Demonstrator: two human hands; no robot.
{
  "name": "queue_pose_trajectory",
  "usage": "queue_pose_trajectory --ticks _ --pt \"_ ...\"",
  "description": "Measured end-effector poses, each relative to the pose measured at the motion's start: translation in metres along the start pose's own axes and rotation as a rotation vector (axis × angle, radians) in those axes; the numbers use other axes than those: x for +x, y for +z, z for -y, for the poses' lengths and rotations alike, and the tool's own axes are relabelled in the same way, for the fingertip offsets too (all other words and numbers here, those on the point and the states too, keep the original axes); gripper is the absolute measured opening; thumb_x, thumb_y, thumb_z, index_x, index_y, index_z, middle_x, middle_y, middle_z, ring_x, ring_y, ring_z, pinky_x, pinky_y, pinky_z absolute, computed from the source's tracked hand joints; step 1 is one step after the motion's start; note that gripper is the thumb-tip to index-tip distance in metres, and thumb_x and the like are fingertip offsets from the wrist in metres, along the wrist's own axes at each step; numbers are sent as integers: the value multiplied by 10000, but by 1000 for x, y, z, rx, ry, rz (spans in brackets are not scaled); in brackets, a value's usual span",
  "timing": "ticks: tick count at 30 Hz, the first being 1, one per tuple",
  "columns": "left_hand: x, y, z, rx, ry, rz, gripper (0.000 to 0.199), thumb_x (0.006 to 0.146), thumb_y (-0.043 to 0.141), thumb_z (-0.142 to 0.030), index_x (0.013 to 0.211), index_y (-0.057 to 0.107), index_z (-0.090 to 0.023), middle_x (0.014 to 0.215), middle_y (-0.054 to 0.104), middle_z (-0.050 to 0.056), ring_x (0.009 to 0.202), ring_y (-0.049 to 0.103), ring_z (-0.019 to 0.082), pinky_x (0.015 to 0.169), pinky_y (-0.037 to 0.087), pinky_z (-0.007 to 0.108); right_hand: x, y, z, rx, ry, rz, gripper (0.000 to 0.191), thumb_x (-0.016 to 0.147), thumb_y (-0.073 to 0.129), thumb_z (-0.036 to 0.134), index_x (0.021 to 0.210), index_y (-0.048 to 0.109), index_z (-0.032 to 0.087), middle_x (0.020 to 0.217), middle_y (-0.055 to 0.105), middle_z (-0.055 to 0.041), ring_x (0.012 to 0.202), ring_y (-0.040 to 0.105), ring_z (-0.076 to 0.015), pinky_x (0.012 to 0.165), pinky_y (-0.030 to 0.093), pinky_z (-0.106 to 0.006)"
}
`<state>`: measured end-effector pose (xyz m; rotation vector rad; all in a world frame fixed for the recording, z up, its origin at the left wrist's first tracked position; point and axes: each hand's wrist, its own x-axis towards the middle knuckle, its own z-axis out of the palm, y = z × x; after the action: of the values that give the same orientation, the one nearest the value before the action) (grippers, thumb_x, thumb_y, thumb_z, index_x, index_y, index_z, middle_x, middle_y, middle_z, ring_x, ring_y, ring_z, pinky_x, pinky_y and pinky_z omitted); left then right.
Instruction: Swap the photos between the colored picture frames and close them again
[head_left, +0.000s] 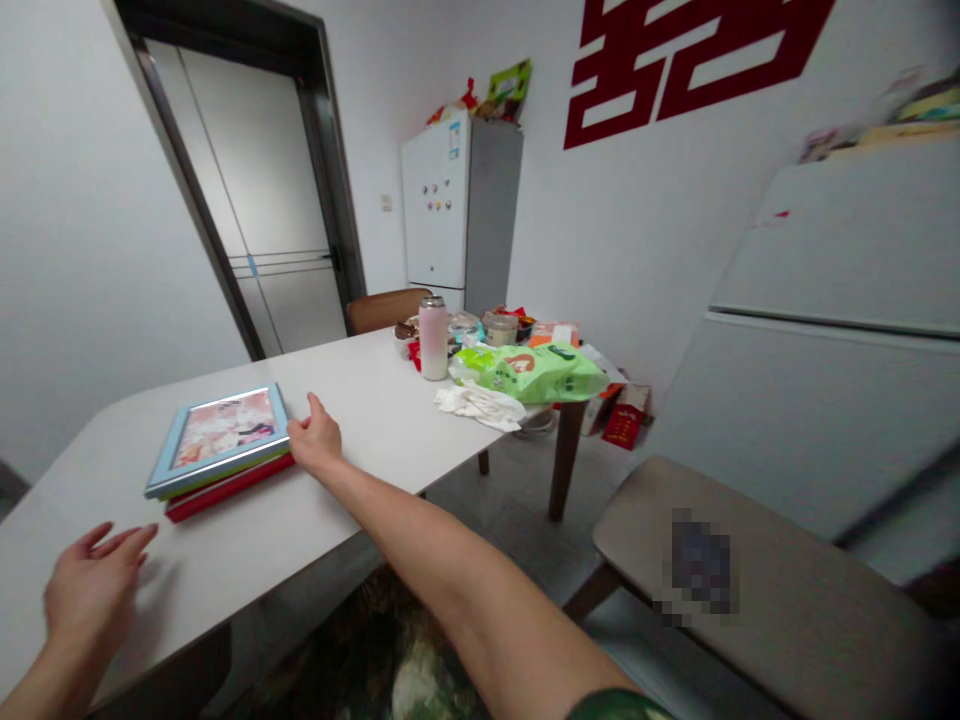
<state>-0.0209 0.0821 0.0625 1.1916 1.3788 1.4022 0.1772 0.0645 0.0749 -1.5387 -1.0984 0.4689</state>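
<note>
A stack of picture frames lies on the white table, with a light blue picture frame (214, 440) on top holding a pinkish photo. Under it a green edge (180, 493) and a red picture frame (225, 490) show, slightly out of line with the blue one. My right hand (318, 438) is at the stack's right edge, one finger stretched out and the others partly hidden; it seems to touch the side without gripping it. Off the stack's front left corner, my left hand (97, 580) hovers with its fingers apart and nothing in them.
Farther along the white table (360, 390) stand a pink bottle (433, 338), a green wipes pack (536, 372), a crumpled white cloth (480, 403) and several jars and packets. A brown chair (720, 570) is on the right, before a white fridge (840, 380).
</note>
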Motion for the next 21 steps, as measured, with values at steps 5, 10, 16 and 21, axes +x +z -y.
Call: queue_pose_trajectory --ticks 5,10,16,21 --pt "-44 10 -56 -402 120 319 622 566 598 -107 1136 389 -243 536 507 -109 475 439 42 510 362 151 -35 0 49 359 -264 262 698 643 433 112 1292 213 242 475 367 104 439 339 -68 474 339 -189" --pt "-76 31 -94 -750 221 624 769 594 585 -97 1254 219 -244 546 469 -110 531 463 60 594 388 194 -59 -5 85 970 -257 497 706 631 444 114 1285 210 241 470 272 118 405 204 -46 396 211 -174" --pt "-80 26 -79 -792 156 606 767 589 616 -91 1240 240 -244 534 452 -113 507 446 63 564 368 199 -65 -1 77 1033 -97 519 665 610 500 133 1240 305 220 471 333 114 396 252 -41 402 208 -181" --pt "-70 22 -78 -775 33 576 334 618 628 -418 832 541 -176 465 457 -76 445 444 73 465 337 183 -65 9 80 1047 59 473 253 689 483 391 730 584 163 393 383 80 338 294 -45 364 216 -185"
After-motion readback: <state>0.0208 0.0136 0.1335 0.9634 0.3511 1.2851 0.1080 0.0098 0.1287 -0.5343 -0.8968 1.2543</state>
